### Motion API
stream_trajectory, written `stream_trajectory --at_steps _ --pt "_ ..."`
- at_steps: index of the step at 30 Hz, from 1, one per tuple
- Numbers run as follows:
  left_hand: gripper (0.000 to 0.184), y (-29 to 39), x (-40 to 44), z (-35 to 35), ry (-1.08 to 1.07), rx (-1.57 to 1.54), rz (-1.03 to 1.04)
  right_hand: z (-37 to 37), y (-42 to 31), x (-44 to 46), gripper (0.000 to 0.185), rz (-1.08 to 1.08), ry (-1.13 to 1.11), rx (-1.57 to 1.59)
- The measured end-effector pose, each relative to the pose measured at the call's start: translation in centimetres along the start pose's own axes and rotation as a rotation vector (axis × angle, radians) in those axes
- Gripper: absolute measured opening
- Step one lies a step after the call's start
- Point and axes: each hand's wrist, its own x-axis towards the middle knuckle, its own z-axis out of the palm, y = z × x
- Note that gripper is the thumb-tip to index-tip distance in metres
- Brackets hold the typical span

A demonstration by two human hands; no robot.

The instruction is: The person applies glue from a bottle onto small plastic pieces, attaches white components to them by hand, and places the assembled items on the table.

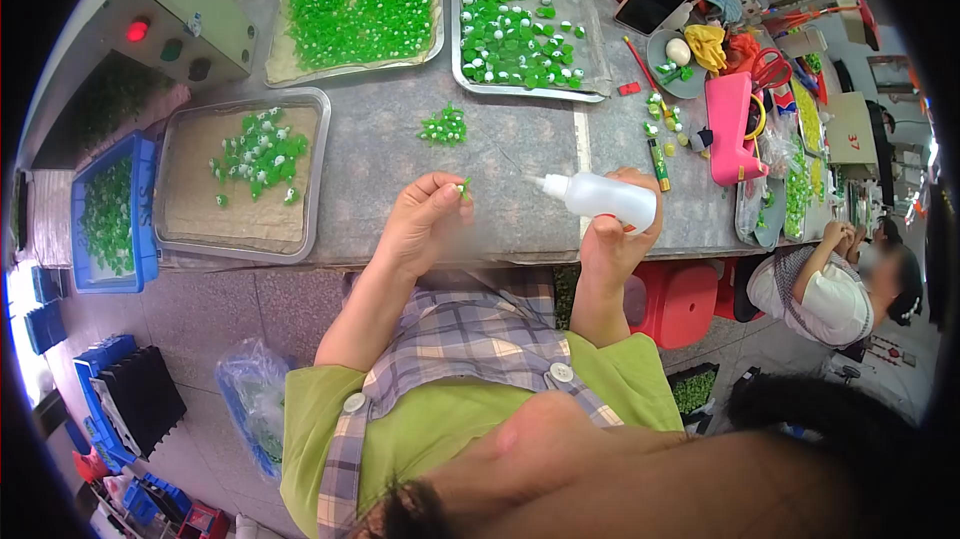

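Note:
Between the thumb and fingertips of my left hand (pixel 425 214) is a small green piece (pixel 464 189) with a bit of white on it. My right hand (pixel 618 249) is wrapped round a white squeeze bottle (pixel 612 201), tilted on its side with its thin nozzle pointing left toward that piece. Nozzle and piece are apart. Just beyond my hands, a little pile of green pieces (pixel 442 126) lies on the grey table (pixel 510 134). To the left, a metal tray (pixel 195 229) lined with brown paper holds several green pieces with white eye-like balls.
Two more trays stand at the back, one heaped with green pieces (pixel 362 4), one with green-and-white pieces (pixel 520 24). A pink tape dispenser (pixel 730 129), red scissors (pixel 770 69) and a glue stick (pixel 658 165) lie right. A blue bin (pixel 148 239) is left. Another person (pixel 820 289) sits far right.

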Motion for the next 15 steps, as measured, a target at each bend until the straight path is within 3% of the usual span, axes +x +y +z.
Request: stream_trajectory --at_steps 3,15 --pt "0.011 0.0 0.1 0.1 0.014 0.047 0.023 0.0 0.5 -0.1 0.045 -0.040 -0.070 0.103" --pt "0.011 0.0 -0.1 0.3 0.011 0.063 0.005 0.4 0.8 -1.1 0.041 -0.103 -0.145 -0.156"
